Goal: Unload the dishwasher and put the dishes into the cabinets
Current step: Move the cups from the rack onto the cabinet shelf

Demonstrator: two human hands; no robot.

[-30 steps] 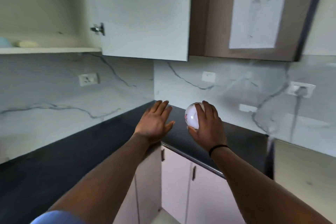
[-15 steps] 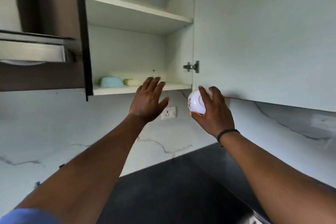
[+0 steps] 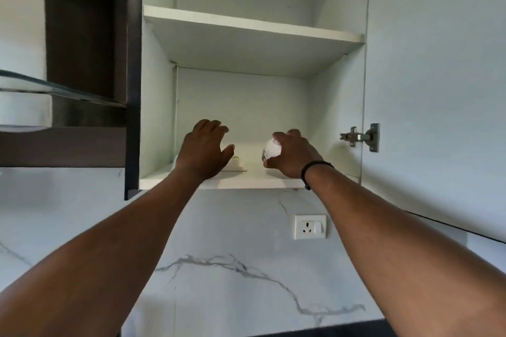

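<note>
Both my hands have risen from below the cabinet into its lower compartment. From my head camera, my right hand curls round a small white cup, holding it just above the bottom shelf. Left of it, my left hand reaches in with fingers spread, empty, over a pale dish.

Bottom shelf: bare between the hands, open at front.
Left of shelf: pale dish behind left hand.
Right of shelf: door hinge juts inward.
</note>
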